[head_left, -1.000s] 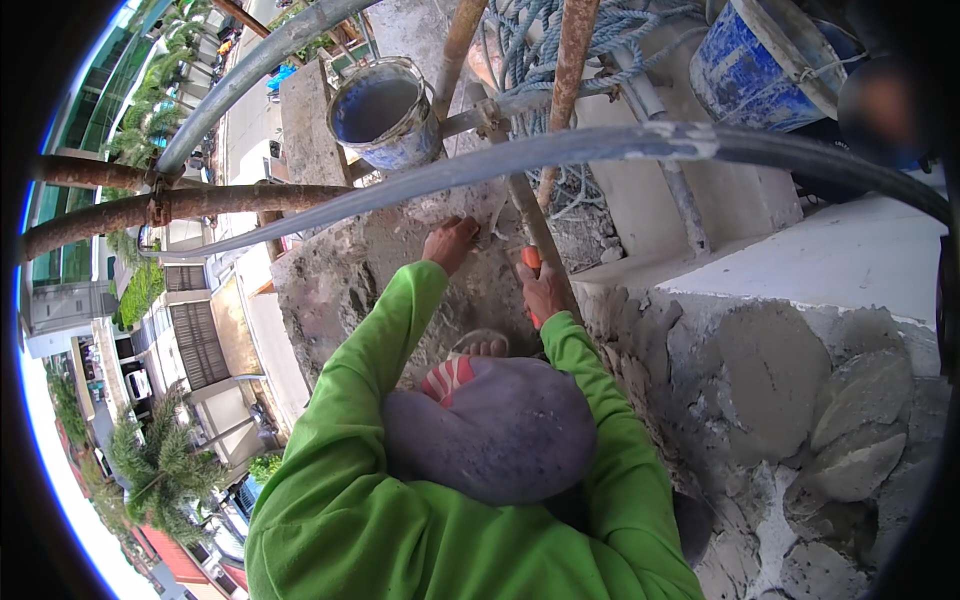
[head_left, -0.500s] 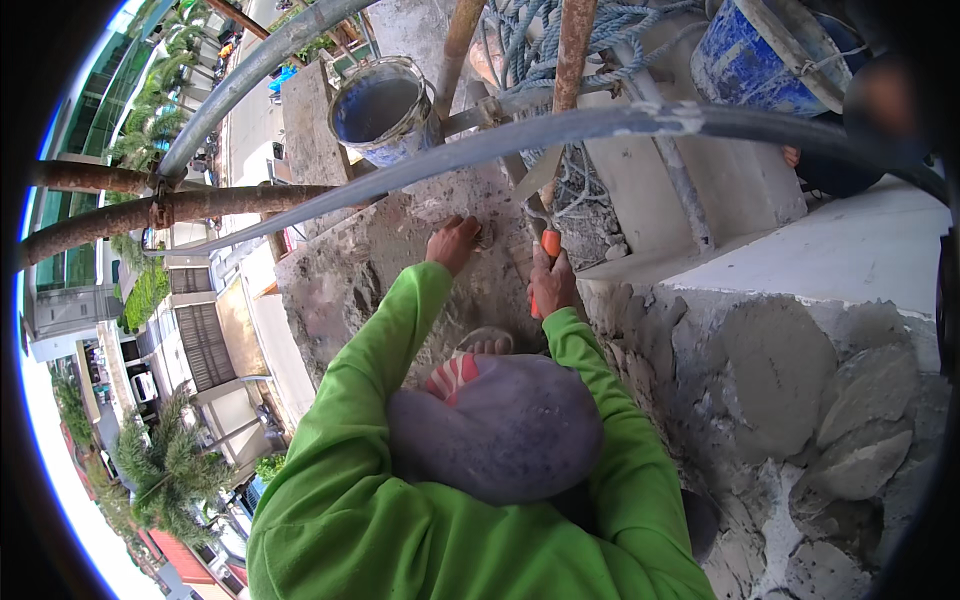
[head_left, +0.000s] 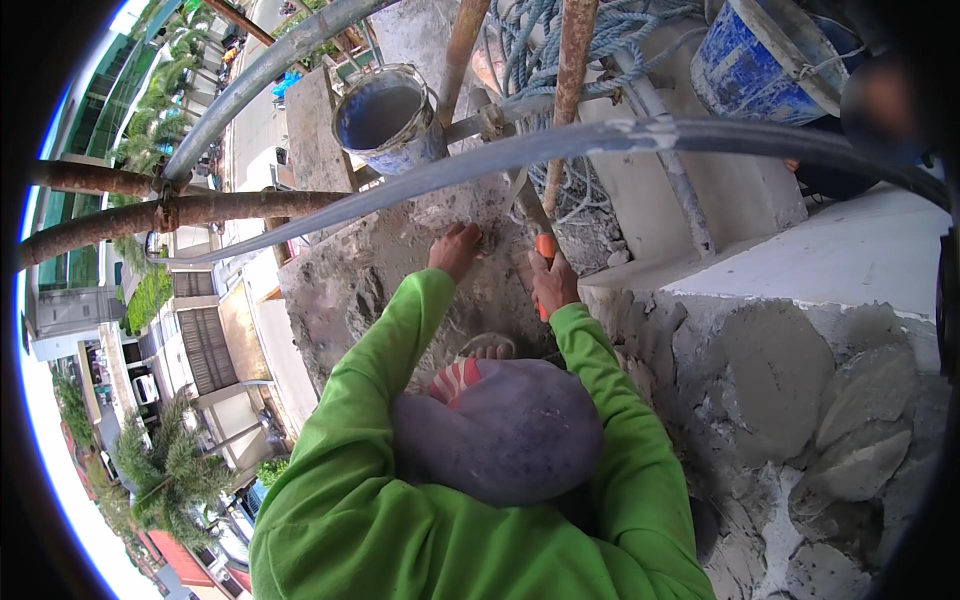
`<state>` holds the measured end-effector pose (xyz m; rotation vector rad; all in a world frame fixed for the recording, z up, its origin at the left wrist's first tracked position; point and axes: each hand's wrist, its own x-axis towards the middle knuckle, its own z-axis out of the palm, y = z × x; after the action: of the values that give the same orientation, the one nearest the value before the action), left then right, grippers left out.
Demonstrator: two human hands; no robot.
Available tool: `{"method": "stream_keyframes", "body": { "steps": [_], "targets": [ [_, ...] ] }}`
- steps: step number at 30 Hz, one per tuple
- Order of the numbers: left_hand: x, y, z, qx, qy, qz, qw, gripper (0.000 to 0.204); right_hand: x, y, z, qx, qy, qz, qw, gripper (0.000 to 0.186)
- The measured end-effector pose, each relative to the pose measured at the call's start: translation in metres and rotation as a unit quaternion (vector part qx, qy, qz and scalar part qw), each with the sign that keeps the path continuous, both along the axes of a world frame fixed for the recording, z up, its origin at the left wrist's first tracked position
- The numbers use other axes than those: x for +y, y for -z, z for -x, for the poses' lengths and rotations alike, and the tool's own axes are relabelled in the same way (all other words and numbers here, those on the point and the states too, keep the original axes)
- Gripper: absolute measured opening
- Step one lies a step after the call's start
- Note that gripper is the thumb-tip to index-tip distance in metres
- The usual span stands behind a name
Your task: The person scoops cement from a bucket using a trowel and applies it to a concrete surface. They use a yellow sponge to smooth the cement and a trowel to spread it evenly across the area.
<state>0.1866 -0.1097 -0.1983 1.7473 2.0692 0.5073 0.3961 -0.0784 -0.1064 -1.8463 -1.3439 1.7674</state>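
Trowel [head_left: 545,246] right of bucket [head_left: 414,157], nearer wearer; right hand [head_left: 553,284] closed round handle, orange showing past fingers both ends. Left hand [head_left: 455,250] nearer bucket, fingers curled over concrete [head_left: 325,300]; hold, if any, unclear.

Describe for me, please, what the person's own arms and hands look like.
The long sleeves are bright green and creased, with no clear markings. They end just short of the left hand and right hand, both bare, without gloves.
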Motion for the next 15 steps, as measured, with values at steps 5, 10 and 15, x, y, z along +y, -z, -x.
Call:
{"method": "stream_keyframes", "body": {
  "steps": [5, 10, 15],
  "targets": [
    [0.006, 0.0, -0.005, -0.006, 0.011, 0.001, 1.0, 0.032, -0.011, 0.079, -0.001, -0.075, -0.061, -0.121, 0.988, 0.047],
    [-0.005, 0.005, -0.001, 0.013, 0.021, 0.004, 1.0, 0.028, -0.012, 0.035, 0.004, 0.027, 0.07, -0.107, 0.991, 0.047],
    [0.005, 0.008, 0.0, 0.017, 0.008, 0.0, 1.0, 0.024, -0.004, 0.094, -0.004, -0.076, -0.058, -0.154, 0.983, 0.044]
  ]
}}
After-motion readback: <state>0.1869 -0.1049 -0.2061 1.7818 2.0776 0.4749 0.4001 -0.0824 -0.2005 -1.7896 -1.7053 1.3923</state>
